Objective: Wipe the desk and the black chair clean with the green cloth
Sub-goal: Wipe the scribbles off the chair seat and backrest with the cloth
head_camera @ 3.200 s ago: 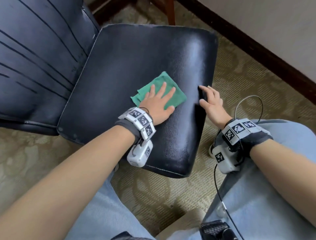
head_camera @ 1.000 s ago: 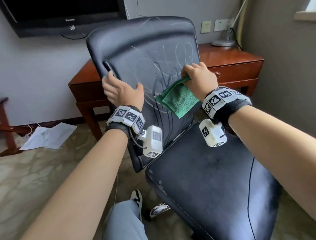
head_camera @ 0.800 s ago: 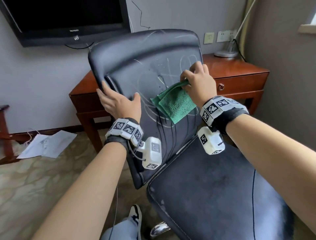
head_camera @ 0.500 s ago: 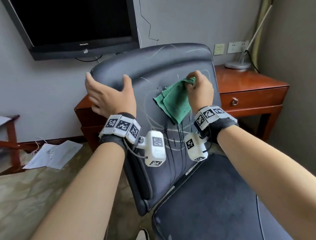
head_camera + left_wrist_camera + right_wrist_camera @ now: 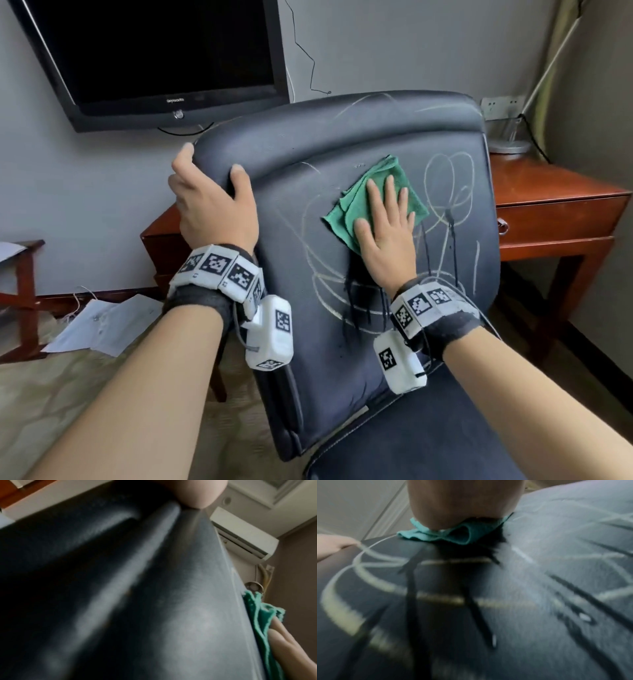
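Note:
The black chair [image 5: 342, 144] faces me, its backrest marked with pale scribbles and dark wet streaks. My right hand [image 5: 387, 219] lies flat with straight fingers on the folded green cloth [image 5: 356, 202], pressing it against the upper backrest. My left hand [image 5: 212, 202] grips the backrest's top left corner, thumb on the front. The left wrist view shows the backrest [image 5: 154, 588] edge-on with the cloth [image 5: 257, 615] at the right. The right wrist view shows the cloth [image 5: 453, 535] under my palm, above streaks on the backrest [image 5: 539, 574]. The wooden desk [image 5: 548, 205] stands behind the chair.
A black TV [image 5: 154, 58] hangs on the wall at upper left. A lamp base [image 5: 508, 145] sits on the desk by wall sockets [image 5: 501, 102]. Papers [image 5: 102, 325] lie on the carpet at left beside a wooden stand [image 5: 24, 291]. The chair seat [image 5: 445, 438] is below right.
The chair went from seat wiping with my left hand to backrest wiping with my right. Over the last second my right hand flattened on the cloth and my left hand climbed to the top corner.

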